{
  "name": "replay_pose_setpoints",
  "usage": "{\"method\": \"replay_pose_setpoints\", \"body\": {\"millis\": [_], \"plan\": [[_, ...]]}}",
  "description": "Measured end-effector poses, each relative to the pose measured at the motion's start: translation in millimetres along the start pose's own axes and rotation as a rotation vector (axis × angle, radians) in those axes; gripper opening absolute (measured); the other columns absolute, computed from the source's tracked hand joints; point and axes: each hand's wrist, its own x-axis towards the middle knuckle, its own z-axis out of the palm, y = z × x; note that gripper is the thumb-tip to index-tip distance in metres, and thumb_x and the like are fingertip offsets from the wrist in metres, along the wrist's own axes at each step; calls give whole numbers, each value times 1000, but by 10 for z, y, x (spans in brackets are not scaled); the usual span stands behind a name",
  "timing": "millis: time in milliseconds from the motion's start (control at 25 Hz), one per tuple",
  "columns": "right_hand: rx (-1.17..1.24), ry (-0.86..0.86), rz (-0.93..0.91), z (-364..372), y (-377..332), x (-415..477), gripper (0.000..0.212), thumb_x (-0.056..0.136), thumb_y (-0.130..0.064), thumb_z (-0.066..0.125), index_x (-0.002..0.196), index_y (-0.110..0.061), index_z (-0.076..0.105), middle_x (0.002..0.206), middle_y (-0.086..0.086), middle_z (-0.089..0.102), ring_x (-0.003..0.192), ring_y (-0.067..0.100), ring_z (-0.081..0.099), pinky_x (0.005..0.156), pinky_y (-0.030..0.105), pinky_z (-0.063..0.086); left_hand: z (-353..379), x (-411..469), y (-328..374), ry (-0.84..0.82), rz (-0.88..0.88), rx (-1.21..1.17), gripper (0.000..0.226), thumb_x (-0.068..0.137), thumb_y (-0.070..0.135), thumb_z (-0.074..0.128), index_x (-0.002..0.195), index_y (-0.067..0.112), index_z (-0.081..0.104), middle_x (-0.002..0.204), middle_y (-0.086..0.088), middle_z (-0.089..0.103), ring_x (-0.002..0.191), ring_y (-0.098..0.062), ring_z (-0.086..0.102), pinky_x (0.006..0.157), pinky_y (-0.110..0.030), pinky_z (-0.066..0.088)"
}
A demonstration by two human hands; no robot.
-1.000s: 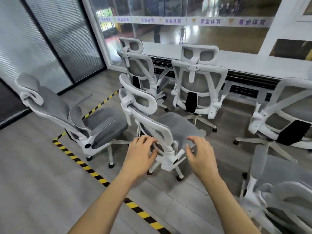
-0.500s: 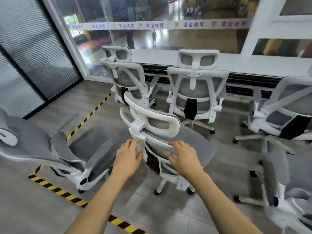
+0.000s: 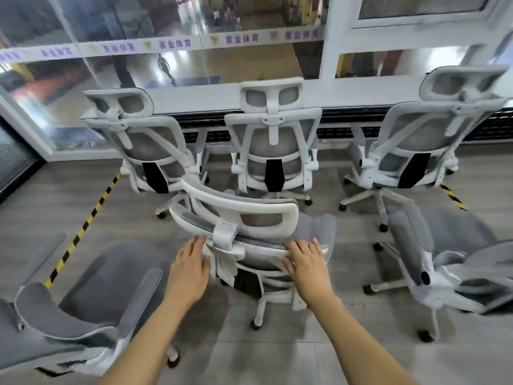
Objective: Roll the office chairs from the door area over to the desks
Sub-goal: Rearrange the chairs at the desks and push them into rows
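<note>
Below the backrest (image 3: 263, 250), half-hidden chair base (image 3: 261, 305)

The white-framed grey mesh office chair (image 3: 241, 218) swung its back squarely toward the person and rolled nearer the long white worktop (image 3: 194, 98). The left grip (image 3: 190, 269) and right grip (image 3: 306, 266) shifted up to the backrest's top rim, 1 each side of the headrest bracket (image 3: 225, 234).

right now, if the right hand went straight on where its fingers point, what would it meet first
The right hand lays its fingers on the near chair's backrest rail, so that comes first; beyond it, probably that chair's grey seat, depth unclear.
</note>
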Motion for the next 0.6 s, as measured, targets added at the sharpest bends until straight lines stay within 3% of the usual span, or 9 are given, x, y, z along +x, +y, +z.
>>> {"method": "replay_pose_setpoints", "body": {"millis": [160, 280, 440, 600], "plan": [[-23, 25, -25, -159, 376, -85, 27, 98, -39, 55, 120, -24, 59, 111, -7, 59, 113, 19, 56, 121, 45, 22, 37, 101, -44, -3, 49, 32, 56, 98, 23, 46, 152, 19, 31, 158, -12, 31, 145, -36, 28, 118, -50, 28], [1, 7, 41, -338, 660, -139, 40, 98, -53, 44, 125, -27, 53, 127, -7, 55, 137, 19, 42, 124, 44, 14, 123, 174, -82, -47, 68, 67, 59, 96, 49, 29, 152, 29, 27, 158, -12, 30, 145, -37, 26, 115, -53, 30], [90, 5, 109, -541, 973, -148, 48, 90, -64, 57, 121, -29, 51, 135, -5, 49, 147, 17, 27, 123, 52, 12, 273, 173, 219, -51, 73, -1, 61, 88, 70, 32, 137, 36, 43, 152, -8, 36, 144, -35, 26, 111, -53, 36], [119, 1, 81, -676, 1231, -172, 45, 88, -59, 63, 119, -28, 52, 125, -16, 45, 145, 16, 30, 121, 54, 18, 419, 1, 613, 16, 16, -129, 51, 88, 70, 45, 122, 33, 51, 147, -7, 39, 144, -33, 23, 114, -50, 33]]}}
